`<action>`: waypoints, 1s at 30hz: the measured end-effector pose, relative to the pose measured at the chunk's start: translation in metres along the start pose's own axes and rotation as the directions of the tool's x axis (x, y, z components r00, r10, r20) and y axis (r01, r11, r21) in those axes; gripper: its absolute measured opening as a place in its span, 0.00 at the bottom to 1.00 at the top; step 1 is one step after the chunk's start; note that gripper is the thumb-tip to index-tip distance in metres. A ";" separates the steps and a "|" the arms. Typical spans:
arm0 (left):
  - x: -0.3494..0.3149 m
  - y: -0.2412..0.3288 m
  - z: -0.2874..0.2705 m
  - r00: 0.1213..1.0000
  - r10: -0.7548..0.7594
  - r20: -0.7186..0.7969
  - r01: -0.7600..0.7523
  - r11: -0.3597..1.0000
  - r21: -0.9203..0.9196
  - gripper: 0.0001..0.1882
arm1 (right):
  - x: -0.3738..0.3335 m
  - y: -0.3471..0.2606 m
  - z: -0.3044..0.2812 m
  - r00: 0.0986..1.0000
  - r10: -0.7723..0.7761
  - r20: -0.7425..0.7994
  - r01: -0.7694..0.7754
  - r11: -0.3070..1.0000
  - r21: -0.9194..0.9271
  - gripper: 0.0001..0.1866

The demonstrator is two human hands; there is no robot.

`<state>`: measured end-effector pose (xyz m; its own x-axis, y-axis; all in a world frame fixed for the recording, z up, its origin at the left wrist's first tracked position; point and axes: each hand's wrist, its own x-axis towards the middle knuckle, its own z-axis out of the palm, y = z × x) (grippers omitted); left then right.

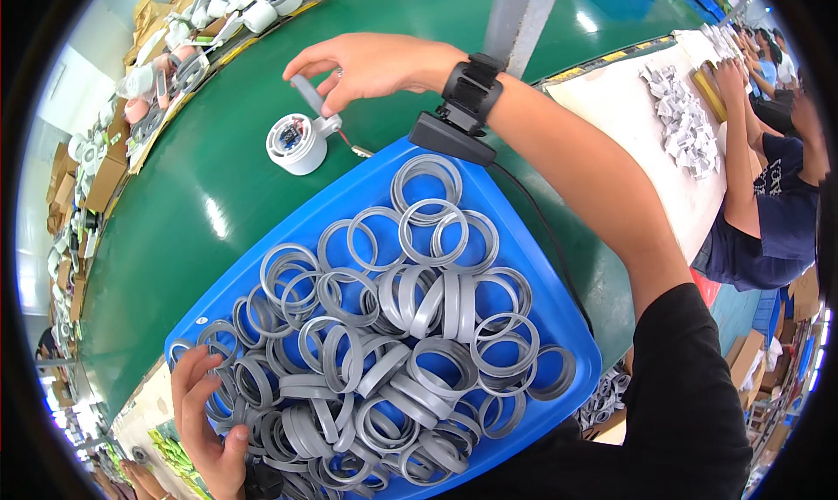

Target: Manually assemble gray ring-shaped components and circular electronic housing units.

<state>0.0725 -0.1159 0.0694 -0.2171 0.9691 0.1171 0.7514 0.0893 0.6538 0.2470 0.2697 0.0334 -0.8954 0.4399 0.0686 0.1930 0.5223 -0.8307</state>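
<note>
1. I'm placing the white housing (298,149) on the near side of my right hand (316,92) and slightly left; it seems to be resting on the green worktop (183,229), just beyond the blue tray (262,238).
2. I'm seeing its grey handle (305,93) running from far left toward near right, with the open face pointing upward, showing the circuitry.
3. My right grip is closing around that handle, thumb on the near side, fingers curling over from beyond; this hand is clearly the nearer one.
4. My right forearm is reaching in from the right, passing beyond the tray's far corner, the wrist wearing a black strap (471,89).
5. My left hand (209,421) is hovering or resting by the grey rings (336,360), fingers parted from thumb, apparently holding nothing; I'm not managing to tell whether it's touching any.
</note>
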 end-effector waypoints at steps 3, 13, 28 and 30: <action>0.000 0.000 0.000 1.000 0.003 -0.003 -0.003 0.999 0.032 0.31 | 0.003 -0.001 0.001 0.999 -0.014 0.040 0.013 1.000 0.021 0.35; 0.002 0.003 0.004 0.999 -0.037 -0.037 0.038 0.999 0.034 0.36 | 0.014 -0.002 0.002 0.995 -0.046 0.085 0.045 0.999 0.009 0.36; -0.006 -0.002 0.003 0.996 -0.067 -0.055 0.064 0.996 -0.056 0.43 | 0.019 -0.010 0.013 0.989 -0.084 0.124 0.087 0.996 -0.019 0.36; -0.006 0.001 0.005 0.993 -0.069 -0.092 0.060 0.993 -0.100 0.38 | 0.020 -0.014 0.015 0.989 -0.092 0.119 0.098 0.994 -0.048 0.36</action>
<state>0.0777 -0.1207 0.0659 -0.3248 0.9354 0.1399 0.6712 0.1238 0.7309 0.2201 0.2601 0.0383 -0.9508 0.2998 0.0782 0.1232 0.5975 -0.7924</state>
